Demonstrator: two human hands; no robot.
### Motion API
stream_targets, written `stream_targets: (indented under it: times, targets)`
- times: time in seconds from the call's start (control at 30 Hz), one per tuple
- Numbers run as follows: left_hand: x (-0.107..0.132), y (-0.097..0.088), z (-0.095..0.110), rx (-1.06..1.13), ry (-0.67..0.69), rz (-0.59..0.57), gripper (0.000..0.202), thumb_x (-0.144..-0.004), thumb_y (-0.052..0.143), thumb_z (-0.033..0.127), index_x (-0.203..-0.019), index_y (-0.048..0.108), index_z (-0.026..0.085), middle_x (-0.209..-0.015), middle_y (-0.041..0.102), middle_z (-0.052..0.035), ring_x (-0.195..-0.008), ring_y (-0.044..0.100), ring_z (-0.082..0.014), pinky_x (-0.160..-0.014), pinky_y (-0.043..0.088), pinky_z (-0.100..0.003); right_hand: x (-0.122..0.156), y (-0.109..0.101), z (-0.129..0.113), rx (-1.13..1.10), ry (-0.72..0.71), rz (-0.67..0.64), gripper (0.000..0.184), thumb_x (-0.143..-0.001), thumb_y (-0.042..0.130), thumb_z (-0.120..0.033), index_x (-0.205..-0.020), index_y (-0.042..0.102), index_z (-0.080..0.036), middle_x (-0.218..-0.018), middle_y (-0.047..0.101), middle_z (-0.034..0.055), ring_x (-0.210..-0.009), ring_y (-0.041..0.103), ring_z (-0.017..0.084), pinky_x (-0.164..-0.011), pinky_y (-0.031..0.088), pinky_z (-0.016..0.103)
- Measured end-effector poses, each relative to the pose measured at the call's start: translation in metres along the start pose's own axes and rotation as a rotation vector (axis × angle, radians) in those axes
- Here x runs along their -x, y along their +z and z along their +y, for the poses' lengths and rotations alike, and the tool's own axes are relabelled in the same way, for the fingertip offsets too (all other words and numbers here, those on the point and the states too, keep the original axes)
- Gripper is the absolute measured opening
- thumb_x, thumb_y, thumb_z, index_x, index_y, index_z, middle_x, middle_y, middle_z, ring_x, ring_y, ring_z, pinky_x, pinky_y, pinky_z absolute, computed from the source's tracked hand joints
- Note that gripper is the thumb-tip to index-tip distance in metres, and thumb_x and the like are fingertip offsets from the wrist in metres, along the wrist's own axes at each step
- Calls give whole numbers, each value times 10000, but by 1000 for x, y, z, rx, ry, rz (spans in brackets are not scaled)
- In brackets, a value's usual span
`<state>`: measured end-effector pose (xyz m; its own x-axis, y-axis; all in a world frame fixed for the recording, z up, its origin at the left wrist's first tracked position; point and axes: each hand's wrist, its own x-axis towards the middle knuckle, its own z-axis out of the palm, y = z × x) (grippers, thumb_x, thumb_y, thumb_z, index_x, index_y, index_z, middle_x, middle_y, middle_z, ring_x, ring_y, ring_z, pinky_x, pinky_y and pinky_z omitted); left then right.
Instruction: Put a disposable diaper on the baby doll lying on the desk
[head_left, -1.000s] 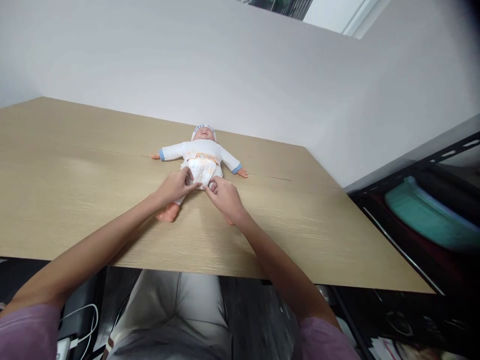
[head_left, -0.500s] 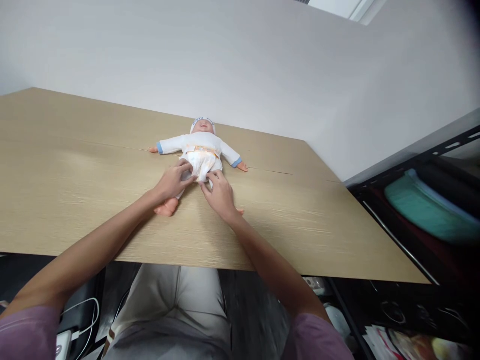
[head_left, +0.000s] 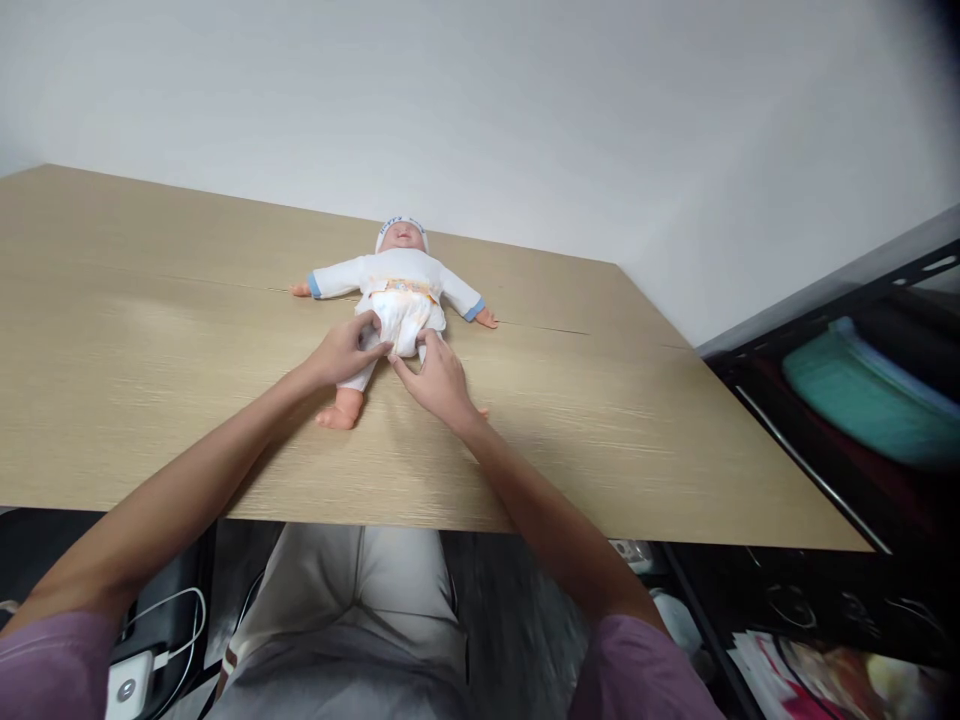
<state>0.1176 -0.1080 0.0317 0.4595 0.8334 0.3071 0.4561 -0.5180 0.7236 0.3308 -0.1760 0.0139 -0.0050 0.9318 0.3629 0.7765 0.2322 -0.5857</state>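
A baby doll [head_left: 397, 262] in a white top with blue cuffs and a white printed cap lies on its back, arms spread. Around its hips is a white diaper [head_left: 401, 312] with an orange patterned waistband. My left hand [head_left: 346, 348] grips the diaper's edge at the leg on the left, thumb near the crotch. On the other side, my right hand [head_left: 437, 380] has thumb and fingers on the diaper's lower edge and hides most of that leg. One bare foot [head_left: 341, 410] shows below my left hand.
The doll lies on a wide wooden table [head_left: 187, 400] against a pale wall [head_left: 450, 110]. At the right stands a dark shelf rack [head_left: 750, 400] holding a teal item [head_left: 870, 395]. A white device with a cable [head_left: 131, 685] is below the table at lower left.
The right thumb has shifted slightly left along the diaper's lower edge, close to the left thumb. More of the doll's leg on the left shows. The view has tilted slightly.
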Motion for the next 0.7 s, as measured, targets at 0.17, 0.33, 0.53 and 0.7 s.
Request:
stream_targets:
  times: [0.17,0.33,0.53,0.7]
  targets:
    - [-7,-1,-10,174,-165,120,560,-799,929,405,-1013,432,260,-931,504,34,-832,496,-168,-801,430,-335,-3,-5,3,-167,82,87,380,-998,755,-426,-1261,535,-262,-1231,830,112,-1104,787,312,-940,571,436]
    - [-8,-3,-9,366,-273,118,744,-671,1011,390,-1054,384,274,-1030,638,-2,-1015,666,-231,-905,515,-375,-2,-16,3,-199,135,103,313,-1009,770,-440,-1193,587,-264,-1154,881,81,-986,805,274,-915,565,415]
    - [-7,-11,-7,361,-326,53,607,-678,1025,485,-1054,637,209,-1067,754,-78,-1033,738,-280,-869,553,-395,0,-23,-1,-169,152,98,230,-1080,725,-481,-1117,715,-255,-1089,900,78,-941,823,275,-933,580,425]
    - [-4,-16,-5,320,-263,-41,521,-746,972,591,-990,745,192,-1004,771,-59,-961,721,-252,-817,527,-360,-1,-21,0,-141,139,63,251,-1101,705,-491,-1093,789,-255,-1094,901,73,-906,812,269,-926,576,415]
